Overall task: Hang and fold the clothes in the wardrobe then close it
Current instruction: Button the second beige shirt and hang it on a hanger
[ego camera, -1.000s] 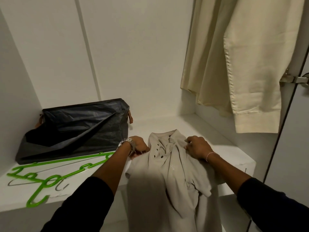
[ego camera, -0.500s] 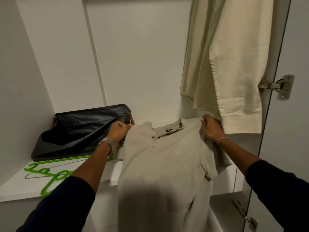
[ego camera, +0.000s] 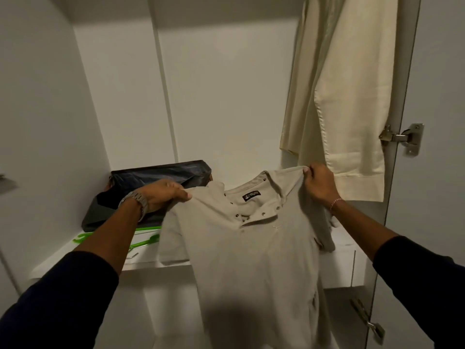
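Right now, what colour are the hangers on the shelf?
Bright green; the hangers show in the head view, partly hidden behind the left forearm.

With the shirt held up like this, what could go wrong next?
1. The beige polo shirt is pinched only at its shoulders by the left hand and right hand; it may slip.
2. Its hanging body may catch the shelf edge.
3. The green hangers lie partly behind it.

A home: wardrobe shelf (ego camera: 161, 263), hanging garment (ego camera: 352, 96).
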